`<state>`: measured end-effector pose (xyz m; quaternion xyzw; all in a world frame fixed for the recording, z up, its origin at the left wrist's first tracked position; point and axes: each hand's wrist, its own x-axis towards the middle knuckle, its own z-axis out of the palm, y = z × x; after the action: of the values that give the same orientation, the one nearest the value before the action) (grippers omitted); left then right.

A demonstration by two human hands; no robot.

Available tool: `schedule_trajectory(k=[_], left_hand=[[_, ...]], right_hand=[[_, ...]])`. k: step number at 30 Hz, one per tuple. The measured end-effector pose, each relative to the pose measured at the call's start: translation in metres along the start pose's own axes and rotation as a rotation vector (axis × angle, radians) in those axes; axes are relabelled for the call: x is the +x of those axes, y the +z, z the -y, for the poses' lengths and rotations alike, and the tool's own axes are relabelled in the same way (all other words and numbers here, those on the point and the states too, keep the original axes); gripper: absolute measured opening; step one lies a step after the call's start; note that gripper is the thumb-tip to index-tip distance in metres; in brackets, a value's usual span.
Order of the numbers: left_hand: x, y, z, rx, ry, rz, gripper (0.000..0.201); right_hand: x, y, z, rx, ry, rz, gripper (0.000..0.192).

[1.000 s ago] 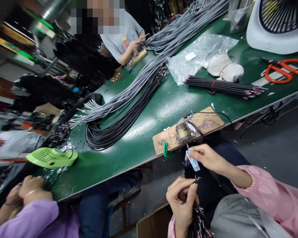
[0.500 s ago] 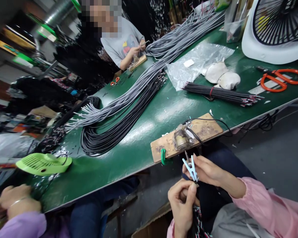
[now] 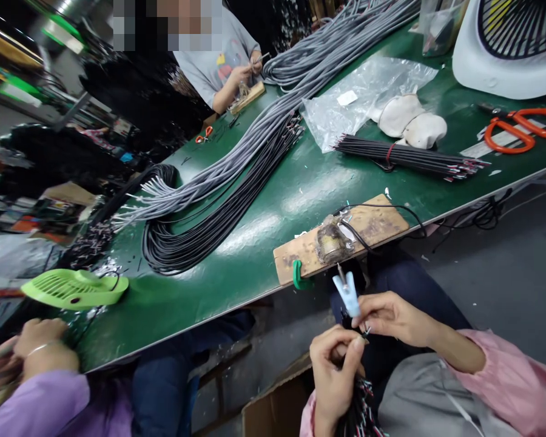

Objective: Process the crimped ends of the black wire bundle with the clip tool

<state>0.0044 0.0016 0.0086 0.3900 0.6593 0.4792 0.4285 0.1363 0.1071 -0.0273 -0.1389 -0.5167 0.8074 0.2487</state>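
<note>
My right hand (image 3: 394,317) pinches a small light-blue clip tool (image 3: 346,292), its jaws pointing up toward a metal tip under the wooden board (image 3: 377,223). My left hand (image 3: 335,371) is closed around a bundle of black cables with red and white wire ends (image 3: 358,406), held over my lap. Finger and thumb of the left hand pinch one wire end right beside the right hand. The board carries a lump of solder-stained metal (image 3: 330,243) and is fixed to the green table's (image 3: 236,267) edge by a green clamp (image 3: 296,276).
Long grey and black cable bundles (image 3: 218,200) lie across the table. A tied black wire bundle (image 3: 409,156), a plastic bag (image 3: 368,97), orange scissors (image 3: 523,128) and a white fan (image 3: 509,45) are at the right. A green fan (image 3: 73,288) sits left. Another person's hands (image 3: 31,349) work at lower left; a third person sits at the far side.
My right hand has dropped lower and nearer the left hand, and the blue clip has turned upright. The view shifted slightly; the left hand keeps its hold on the bundle.
</note>
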Motion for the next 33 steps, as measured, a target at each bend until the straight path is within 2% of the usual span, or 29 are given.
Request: schedule_trajectory(k=[5,8,10,14,18,23,33], left_hand=[[-0.002,0.0,-0.003,0.053,-0.014,0.008,0.028],[-0.002,-0.001,-0.007,0.085,0.049,0.026,0.029],[-0.002,-0.001,-0.009,0.103,0.086,0.008,0.029],[-0.003,-0.001,-0.012,0.15,0.167,-0.098,0.029],[-0.003,0.001,-0.011,0.107,0.166,-0.138,0.025],[0.003,0.004,-0.004,0.089,0.11,-0.159,0.023],[0.013,0.012,-0.011,0.01,0.032,-0.178,0.034]], right_hand=[[-0.004,0.005,0.021,-0.485,-0.239,-0.011,0.02],[0.0,-0.002,0.023,-0.517,-0.254,0.066,0.02],[0.006,-0.007,0.019,-0.434,-0.198,0.018,0.022],[0.025,-0.007,0.008,-0.195,-0.06,-0.185,0.038],[0.039,0.007,0.005,0.128,0.029,-0.105,0.053],[0.046,0.016,0.0,0.462,0.034,-0.144,0.041],[0.047,0.016,0.002,0.638,0.077,-0.084,0.041]])
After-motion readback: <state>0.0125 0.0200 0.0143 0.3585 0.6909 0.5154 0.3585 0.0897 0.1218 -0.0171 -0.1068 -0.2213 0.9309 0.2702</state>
